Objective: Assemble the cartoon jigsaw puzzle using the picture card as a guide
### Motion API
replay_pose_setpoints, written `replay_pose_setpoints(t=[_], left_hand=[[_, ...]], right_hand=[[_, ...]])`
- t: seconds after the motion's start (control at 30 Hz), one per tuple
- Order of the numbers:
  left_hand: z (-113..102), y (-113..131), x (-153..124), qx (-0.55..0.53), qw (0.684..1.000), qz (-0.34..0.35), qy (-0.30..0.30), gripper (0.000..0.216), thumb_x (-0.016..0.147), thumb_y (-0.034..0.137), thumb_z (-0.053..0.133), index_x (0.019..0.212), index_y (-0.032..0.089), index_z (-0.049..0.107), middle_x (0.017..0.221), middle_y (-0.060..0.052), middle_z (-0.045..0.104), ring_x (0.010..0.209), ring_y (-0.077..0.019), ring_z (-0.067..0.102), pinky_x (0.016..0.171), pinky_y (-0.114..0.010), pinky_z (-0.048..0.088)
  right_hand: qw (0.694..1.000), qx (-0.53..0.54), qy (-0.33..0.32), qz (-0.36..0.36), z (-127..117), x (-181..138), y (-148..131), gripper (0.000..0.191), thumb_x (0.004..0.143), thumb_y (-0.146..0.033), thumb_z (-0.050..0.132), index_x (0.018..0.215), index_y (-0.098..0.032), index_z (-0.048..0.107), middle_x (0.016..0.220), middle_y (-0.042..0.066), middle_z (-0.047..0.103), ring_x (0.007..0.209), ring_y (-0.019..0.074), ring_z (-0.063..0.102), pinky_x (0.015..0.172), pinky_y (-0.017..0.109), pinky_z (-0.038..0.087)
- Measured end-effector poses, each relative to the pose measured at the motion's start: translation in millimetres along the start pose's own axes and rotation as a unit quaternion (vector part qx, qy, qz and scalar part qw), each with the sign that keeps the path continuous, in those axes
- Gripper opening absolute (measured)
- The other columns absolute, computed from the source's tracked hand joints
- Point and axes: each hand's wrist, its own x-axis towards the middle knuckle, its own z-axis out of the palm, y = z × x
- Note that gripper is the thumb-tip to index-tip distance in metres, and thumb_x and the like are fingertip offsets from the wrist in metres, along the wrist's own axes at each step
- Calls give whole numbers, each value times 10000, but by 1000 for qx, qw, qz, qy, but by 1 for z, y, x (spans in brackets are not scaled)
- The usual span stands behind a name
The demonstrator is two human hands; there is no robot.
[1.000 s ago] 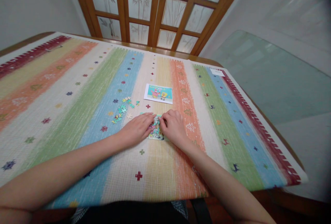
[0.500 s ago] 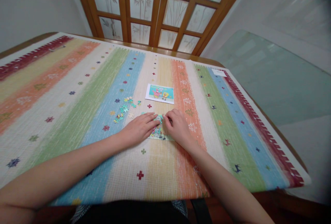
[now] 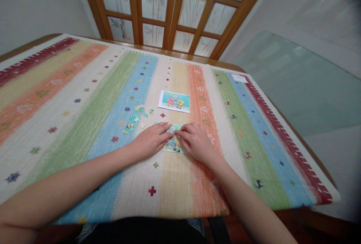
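A small, partly built jigsaw puzzle [image 3: 170, 144] lies on the striped tablecloth [image 3: 84, 123] in front of me. My left hand [image 3: 150, 138] rests flat on its left side, fingers stretched toward the top edge. My right hand [image 3: 195, 141] covers its right side, with the fingertips pressed together at the puzzle's upper middle, touching the left fingertips. Whether a piece is between them is hidden. Loose puzzle pieces [image 3: 135, 118] lie scattered just left of the hands. A cartoon reference picture [image 3: 174, 101] lies flat beyond the puzzle.
The table's right edge [image 3: 293, 138] drops to a pale floor. A small white label [image 3: 239, 78] sits near the far right corner of the cloth. Wood-framed glass doors [image 3: 169, 11] stand behind the table.
My right hand has turned and slid its fingertips left toward the puzzle's top middle, meeting the left fingertips. The left hand has barely moved.
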Motion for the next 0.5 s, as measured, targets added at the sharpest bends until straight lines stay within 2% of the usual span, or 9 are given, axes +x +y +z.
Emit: replay_pose_setpoints(t=[0.5], left_hand=[[-1, 2, 2, 3, 1000, 0, 7, 314, 1012, 200, 499, 1301, 172, 618, 1450, -148, 541, 1371, -277, 474, 1148, -476, 410]], right_hand=[[999, -44, -20, 1, -3, 6, -6, 175, 974, -190, 566, 1043, -191, 726, 1004, 111, 680, 968, 274, 545, 813, 408, 379]])
